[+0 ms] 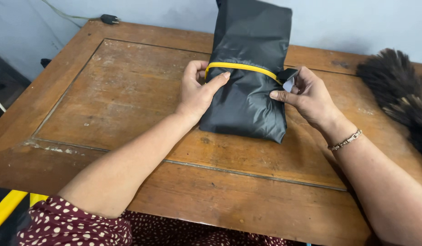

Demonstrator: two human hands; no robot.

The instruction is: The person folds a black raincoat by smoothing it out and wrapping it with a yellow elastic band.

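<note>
Worn brown wood of a table (106, 105) fills the frame, a plug (109, 19) at upper left. At centre, a folded black bundle (245, 105) is pressed by the left hand (197, 91), fingers curled around its edge. A yellow strap (243, 67) is already wrapped across it. Its tab (288, 79) is pinched by the right hand (306, 93); fastening looks unfinished. A feather duster (397, 95) lies far right.

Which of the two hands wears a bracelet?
The right hand, pinching the strap end on the black folded bundle; a metal bracelet circles its wrist. The left hand is bare.
</note>
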